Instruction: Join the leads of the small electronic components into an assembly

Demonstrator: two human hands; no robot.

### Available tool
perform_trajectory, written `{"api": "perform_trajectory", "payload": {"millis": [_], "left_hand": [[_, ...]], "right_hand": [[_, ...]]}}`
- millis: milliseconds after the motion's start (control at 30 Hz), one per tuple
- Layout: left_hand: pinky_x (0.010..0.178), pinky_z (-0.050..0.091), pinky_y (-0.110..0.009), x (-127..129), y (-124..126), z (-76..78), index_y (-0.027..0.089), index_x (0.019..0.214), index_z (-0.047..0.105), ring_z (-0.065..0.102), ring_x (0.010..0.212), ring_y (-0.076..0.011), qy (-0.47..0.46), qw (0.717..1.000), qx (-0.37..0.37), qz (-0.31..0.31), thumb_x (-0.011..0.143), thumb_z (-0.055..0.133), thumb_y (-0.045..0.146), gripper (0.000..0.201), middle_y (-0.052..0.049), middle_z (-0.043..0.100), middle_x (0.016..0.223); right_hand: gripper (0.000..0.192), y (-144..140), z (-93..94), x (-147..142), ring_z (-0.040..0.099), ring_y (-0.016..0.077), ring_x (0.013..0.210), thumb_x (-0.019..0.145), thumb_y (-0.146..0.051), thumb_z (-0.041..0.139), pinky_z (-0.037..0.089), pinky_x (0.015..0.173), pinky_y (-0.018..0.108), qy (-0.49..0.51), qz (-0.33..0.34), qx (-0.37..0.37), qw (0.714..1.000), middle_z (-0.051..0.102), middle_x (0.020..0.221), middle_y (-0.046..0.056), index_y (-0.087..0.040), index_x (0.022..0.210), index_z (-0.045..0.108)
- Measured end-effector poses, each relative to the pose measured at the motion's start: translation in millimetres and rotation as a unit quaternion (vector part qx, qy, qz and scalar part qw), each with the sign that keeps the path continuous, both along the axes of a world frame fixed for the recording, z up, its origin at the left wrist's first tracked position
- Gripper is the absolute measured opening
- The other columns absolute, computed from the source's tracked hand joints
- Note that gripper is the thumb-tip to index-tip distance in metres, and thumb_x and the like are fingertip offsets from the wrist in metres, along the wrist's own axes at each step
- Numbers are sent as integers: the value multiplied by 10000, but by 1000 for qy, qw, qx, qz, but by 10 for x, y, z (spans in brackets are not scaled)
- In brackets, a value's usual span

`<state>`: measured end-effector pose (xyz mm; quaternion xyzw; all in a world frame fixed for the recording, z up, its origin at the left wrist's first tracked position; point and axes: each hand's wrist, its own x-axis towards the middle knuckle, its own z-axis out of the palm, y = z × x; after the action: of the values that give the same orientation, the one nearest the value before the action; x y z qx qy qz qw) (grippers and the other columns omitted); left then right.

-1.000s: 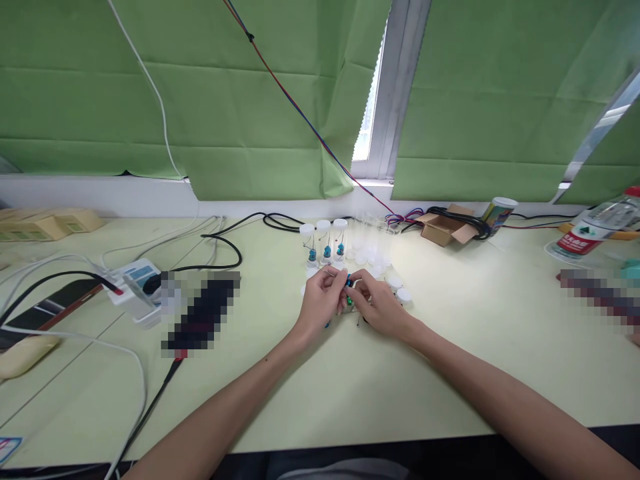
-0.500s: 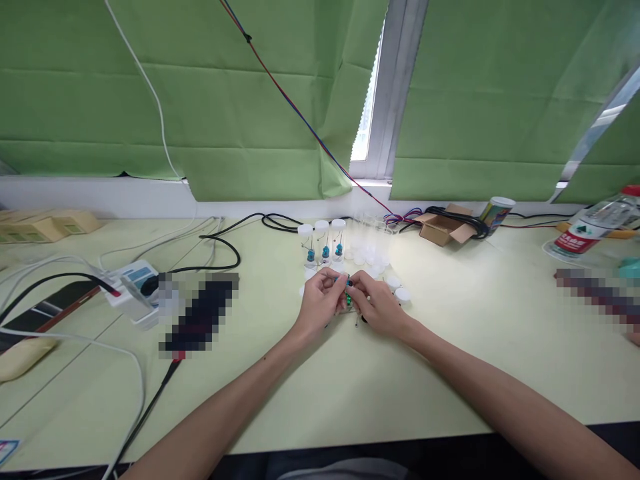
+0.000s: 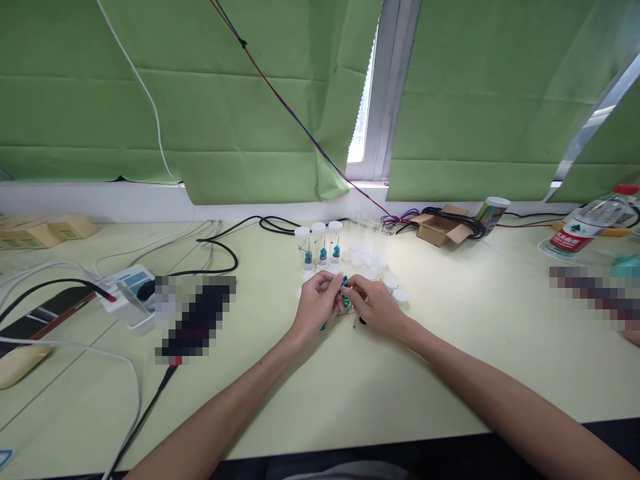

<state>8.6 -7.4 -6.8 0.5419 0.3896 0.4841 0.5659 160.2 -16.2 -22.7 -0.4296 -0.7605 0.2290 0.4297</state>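
Little has moved since before — both hands' fingers (image 3: 334,288) still pinch small blue-green parts (image 3: 345,298); three capped tubes (image 3: 319,245) stand filled, empty tubes (image 3: 363,241) wait behind.

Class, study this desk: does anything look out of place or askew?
Yes. White caps lie loose beside the hands instead of on vials, and the green blind hangs creased with its corner sagging onto the sill.

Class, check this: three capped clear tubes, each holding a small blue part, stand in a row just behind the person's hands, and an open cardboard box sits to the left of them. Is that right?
Not quite. The head view shows the open cardboard box to the right of the three capped tubes, not the left. The tubes do stand in a row just behind the left hand and right hand.
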Motion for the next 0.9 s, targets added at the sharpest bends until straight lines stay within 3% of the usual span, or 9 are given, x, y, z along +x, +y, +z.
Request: {"api": "perform_trajectory", "payload": {"millis": [267,533,700,900], "left_hand": [[486,416,-225,-29,-5,54,185,763,555,518,518,-95,40,998,34,-22,866,589,471,306,10,569,632],[464,462,-228,-34,39,63,185,785,546,589,577,-122,33,999,34,23,844,597,489,315,-4,565,711],[467,492,-253,-7,23,64,180,809,567,603,596,-137,21,999,27,-39,831,599,491,313,-15,553,779],[507,440,-251,7,-19,77,173,860,622,537,511,-117,59,994,23,-88,846,582,483,313,4,556,637]], "right_hand": [[235,-11,12,-5,423,102,518,976,-284,450,323,555,242,-17,-2,19,1000,520,593,-44,-193,781,543],[376,11,17,21,425,109,508,999,-361,391,344,565,254,-9,-63,37,997,480,556,-39,-203,672,490],[356,27,72,30,504,126,506,988,-468,401,421,553,263,138,-79,-30,987,522,576,-28,-199,851,589],[418,110,98,62,501,116,434,883,-604,533,419,454,255,320,-36,-120,939,524,552,-34,-192,862,599]]}}
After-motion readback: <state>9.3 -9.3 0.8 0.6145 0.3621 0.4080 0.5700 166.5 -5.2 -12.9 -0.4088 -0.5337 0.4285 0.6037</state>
